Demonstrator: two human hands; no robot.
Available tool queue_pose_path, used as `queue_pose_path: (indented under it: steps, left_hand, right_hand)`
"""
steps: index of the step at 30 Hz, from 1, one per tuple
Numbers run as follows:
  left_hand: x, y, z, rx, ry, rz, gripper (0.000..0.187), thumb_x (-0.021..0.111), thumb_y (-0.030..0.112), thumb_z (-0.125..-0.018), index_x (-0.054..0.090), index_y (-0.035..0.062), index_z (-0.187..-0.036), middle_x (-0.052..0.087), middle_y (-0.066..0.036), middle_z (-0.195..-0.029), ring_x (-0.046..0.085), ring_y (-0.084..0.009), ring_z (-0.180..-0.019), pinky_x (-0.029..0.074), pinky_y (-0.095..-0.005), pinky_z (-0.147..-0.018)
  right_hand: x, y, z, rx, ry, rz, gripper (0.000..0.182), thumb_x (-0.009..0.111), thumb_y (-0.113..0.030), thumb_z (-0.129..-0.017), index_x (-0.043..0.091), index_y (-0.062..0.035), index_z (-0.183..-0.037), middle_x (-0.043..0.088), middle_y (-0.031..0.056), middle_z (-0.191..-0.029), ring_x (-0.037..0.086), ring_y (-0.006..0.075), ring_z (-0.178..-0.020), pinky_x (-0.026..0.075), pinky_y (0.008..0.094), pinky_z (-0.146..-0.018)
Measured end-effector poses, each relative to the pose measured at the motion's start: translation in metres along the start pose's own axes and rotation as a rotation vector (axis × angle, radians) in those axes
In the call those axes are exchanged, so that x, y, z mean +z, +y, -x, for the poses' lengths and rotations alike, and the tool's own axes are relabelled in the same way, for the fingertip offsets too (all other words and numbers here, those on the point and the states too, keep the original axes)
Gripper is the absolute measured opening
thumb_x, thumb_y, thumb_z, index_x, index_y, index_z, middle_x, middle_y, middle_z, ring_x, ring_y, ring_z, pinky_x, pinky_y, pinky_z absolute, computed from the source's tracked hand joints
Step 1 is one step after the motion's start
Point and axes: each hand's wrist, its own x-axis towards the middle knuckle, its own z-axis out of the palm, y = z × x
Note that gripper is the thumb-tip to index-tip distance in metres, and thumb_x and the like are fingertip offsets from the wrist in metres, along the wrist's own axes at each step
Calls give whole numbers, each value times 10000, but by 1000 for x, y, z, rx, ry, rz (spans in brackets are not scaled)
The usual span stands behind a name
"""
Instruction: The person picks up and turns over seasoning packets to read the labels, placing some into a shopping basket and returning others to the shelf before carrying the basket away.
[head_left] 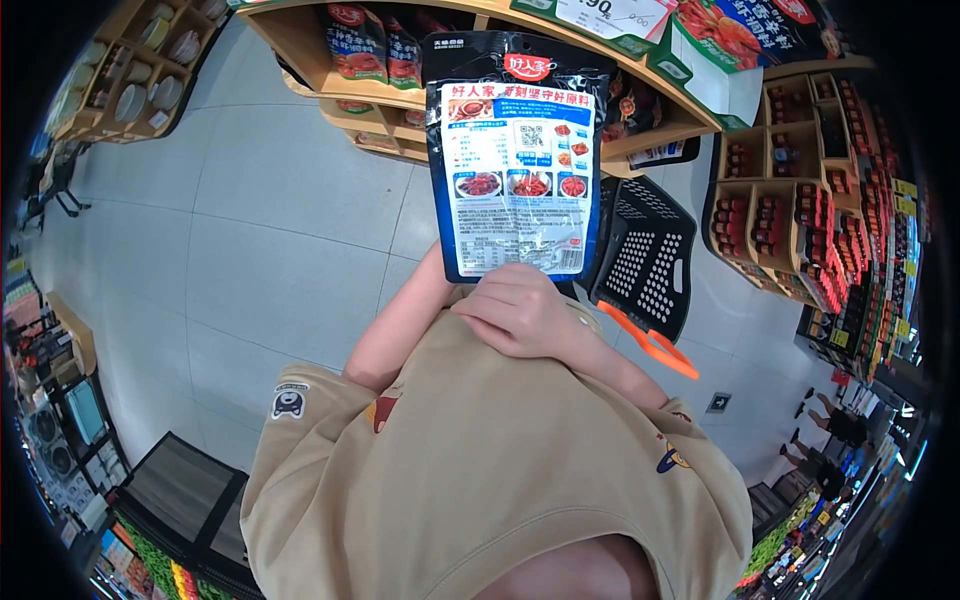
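Observation:
A blue-and-black seasoning pouch (515,205) stands up before me, its printed back towards me. Small food pictures, a QR code and dense text cover the white panel. My right hand (520,308) is closed over the pouch's bottom edge, fingers curled and pointing left. My left forearm (405,325) runs up behind the pouch, which hides my left hand and its fingers. Just right of the pouch is a black perforated shopping basket (645,240) with an orange handle (650,342). The pouch covers part of the basket.
Ahead is a curved wooden shelf (680,85) with similar pouches (358,45) and price signs. Red jars (768,220) fill a wooden rack at the right. Bowls sit on shelving (130,100) at the far left. Other people's legs (820,425) show at the right. Grey tiles (290,200) form the floor.

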Motion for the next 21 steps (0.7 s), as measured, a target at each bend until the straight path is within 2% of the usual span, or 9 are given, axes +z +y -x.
queue_pose_path:
  steps: [5,7,14,18,21]
  left_hand:
    - [-3,1,-1,-5,20,-14,530,247,413,-865,270,59,-1259,391,-140,-1211,420,-265,-1073,384,-391,-859]
    - [-4,2,0,-8,29,-21,528,249,412,-865,272,59,-1257,393,-140,-1209,421,-264,-1071,385,-391,-858]
    - [-8,5,0,-16,58,-33,521,254,406,-866,279,59,-1253,402,-139,-1201,426,-260,-1066,386,-388,-856]
    - [-9,5,0,-24,70,-43,517,256,403,-866,283,59,-1251,406,-138,-1197,429,-258,-1062,387,-386,-855]
    - [-10,7,0,-39,85,-60,514,258,400,-867,286,58,-1249,410,-138,-1193,431,-256,-1060,387,-384,-854]
  right_hand:
    - [-7,0,-2,-6,53,-14,106,594,-76,-622,590,-58,-727,549,32,-655,536,174,-617,407,286,-551]
    - [-18,2,-5,-8,149,38,117,592,0,-586,590,-35,-697,555,56,-612,542,195,-564,410,284,-513]
    - [-74,25,-8,115,374,264,127,589,22,-608,600,-30,-723,576,64,-640,552,208,-573,427,285,-540]
    - [-107,39,-16,205,423,427,177,583,0,-644,582,-15,-820,582,97,-758,553,241,-709,430,299,-636]
    - [-125,47,-26,275,358,450,275,570,-49,-691,532,-42,-963,543,103,-958,516,240,-860,415,310,-736]
